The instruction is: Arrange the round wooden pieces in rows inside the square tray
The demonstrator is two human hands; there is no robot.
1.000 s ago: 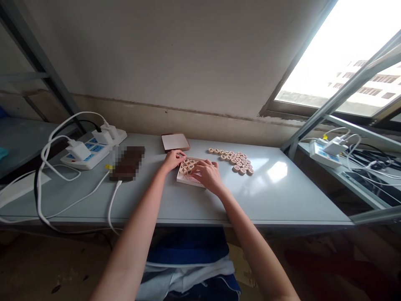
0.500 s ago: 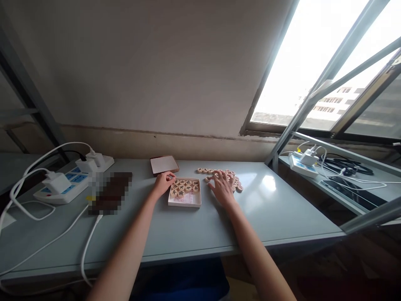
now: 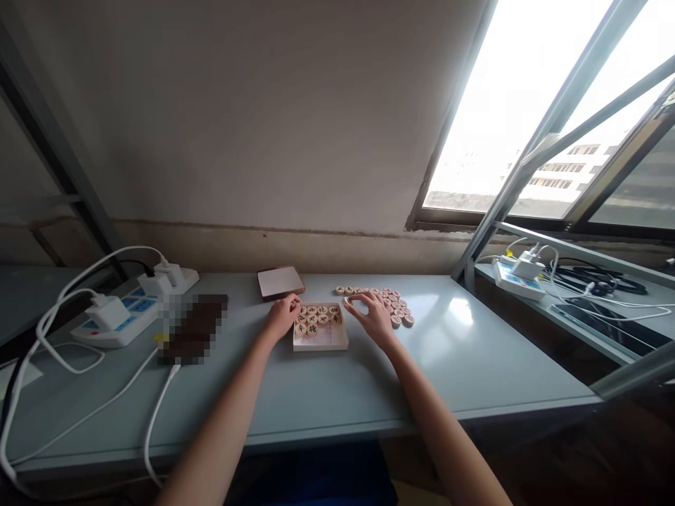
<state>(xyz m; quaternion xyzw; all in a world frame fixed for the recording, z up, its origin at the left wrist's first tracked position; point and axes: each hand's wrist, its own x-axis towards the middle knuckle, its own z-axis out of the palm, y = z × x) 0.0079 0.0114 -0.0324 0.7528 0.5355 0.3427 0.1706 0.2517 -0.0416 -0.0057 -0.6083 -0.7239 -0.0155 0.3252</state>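
A shallow white box (image 3: 321,345) lies on the grey desk, with several round wooden Chinese chess pieces (image 3: 312,318) in its back part, black characters facing up. At the box's back left corner is my left hand (image 3: 282,318), fingers curled against the edge. My right hand (image 3: 373,316) is just right of the box, thumb and fingertips pinching one xiangqi piece (image 3: 346,301). Beyond and right of that hand, more chess pieces (image 3: 403,309) lie in a loose cluster, some with reddish characters; my fingers cover part of it.
Behind the box sits its open lid (image 3: 280,282), dark-rimmed. To the left are a pixelated dark brown object (image 3: 197,327), a power strip (image 3: 131,306) with white chargers, and cables. A metal post (image 3: 474,246) stands at the desk's right, with another power strip (image 3: 519,281) beyond.
My right hand has moved left from the loose pieces toward the box, now pinching one piece. My left hand stays at the box's corner. The view has shifted slightly.
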